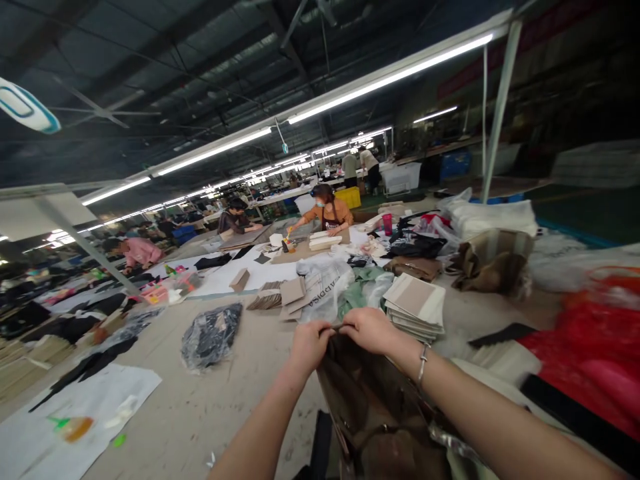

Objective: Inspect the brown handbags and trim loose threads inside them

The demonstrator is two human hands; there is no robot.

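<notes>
Both hands are at the far top edge of a brown bag (373,407), which looks like leather and lies on the near side of the table. My left hand (311,343) pinches that edge between thumb and fingers. Close beside it, my right hand (367,330) grips the same edge, fingers closed, a bracelet on the wrist. Between the hands a short stretch of the edge shows. The bag's lower part runs out of the picture at the bottom. Just beyond the hands lie a stack of beige and white panels (416,303) and printed clear plastic (325,283).
A plastic-wrapped dark bundle (211,337) lies to the left. Farther left, a bottle of amber liquid (74,428) rests on white paper (127,393). Red plastic bags (595,353) crowd the right side. A co-worker in orange (340,215) works across the table.
</notes>
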